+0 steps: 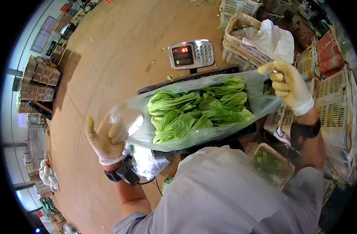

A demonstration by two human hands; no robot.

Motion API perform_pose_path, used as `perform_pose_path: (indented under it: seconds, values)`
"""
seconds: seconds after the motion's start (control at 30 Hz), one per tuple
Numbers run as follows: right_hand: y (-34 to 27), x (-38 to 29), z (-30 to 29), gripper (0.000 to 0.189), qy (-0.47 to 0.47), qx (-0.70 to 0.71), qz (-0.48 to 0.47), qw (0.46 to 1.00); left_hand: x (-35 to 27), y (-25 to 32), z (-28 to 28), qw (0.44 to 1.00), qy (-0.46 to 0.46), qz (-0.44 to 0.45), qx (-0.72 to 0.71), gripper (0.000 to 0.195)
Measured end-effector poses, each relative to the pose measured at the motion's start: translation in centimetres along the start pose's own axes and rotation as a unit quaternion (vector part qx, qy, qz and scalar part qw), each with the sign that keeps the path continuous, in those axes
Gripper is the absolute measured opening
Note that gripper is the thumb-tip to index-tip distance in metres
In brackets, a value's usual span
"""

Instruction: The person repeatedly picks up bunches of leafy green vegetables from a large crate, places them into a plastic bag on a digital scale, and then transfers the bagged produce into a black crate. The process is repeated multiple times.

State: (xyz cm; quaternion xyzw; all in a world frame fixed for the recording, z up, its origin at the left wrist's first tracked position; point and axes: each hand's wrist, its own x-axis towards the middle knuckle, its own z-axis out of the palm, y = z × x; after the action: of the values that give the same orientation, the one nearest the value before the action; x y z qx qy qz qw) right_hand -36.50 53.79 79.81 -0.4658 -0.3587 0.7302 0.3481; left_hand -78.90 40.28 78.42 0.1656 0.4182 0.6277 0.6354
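Observation:
Several heads of leafy green vegetable (181, 117) lie in a clear plastic bag (196, 139) on a black plastic crate (193, 76). Behind the crate stands a digital scale's display (191, 54) with lit red digits. My left hand (108, 137), in a pale glove with yellowish fingers, is at the bag's left end; thin plastic covers part of its fingers, which are bent around the gathered film. My right hand (286, 83), gloved alike, is raised beside the bag's right end, its index finger stretched out and the others curled; whether it grips the film is unclear.
Stacked plastic crates (330, 102) stand close on the right, some with a white sack (274, 38) over them. A small basket of greens (269, 163) is near my right side. White plastic bags (146, 161) hang below the crate. Stacked cartons (39, 76) line the far left.

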Motion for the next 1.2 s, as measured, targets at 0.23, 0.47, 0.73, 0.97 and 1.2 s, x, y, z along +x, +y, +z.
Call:
perform_pose_path:
  seconds: [0.23,0.47,0.73,0.97,1.2]
  values:
    - [6.6,3.5,-1.2,0.026,0.011,-0.112,0.053,0.992,3.3,-4.9,-5.5,0.997,0.024,-0.065,0.015,0.076]
    - [10.9,2.4,-0.6,0.051,0.108,-0.247,-0.063,0.961,4.3,-4.7,-8.1,0.991,-0.039,-0.074,0.104,0.062]
    - [22.1,-7.8,-1.5,0.056,0.434,-0.329,-0.175,0.82,3.8,-6.5,-9.8,0.894,0.096,0.048,0.435,0.043]
    - [43.8,-22.7,-8.6,0.056,0.364,-0.364,0.117,0.849,2.9,-8.9,-5.7,0.789,0.164,0.358,0.472,0.039]
    - [53.8,-36.7,-13.2,0.054,0.387,-0.216,0.215,0.87,-4.1,-18.6,7.7,0.888,0.059,0.341,0.302,0.043]
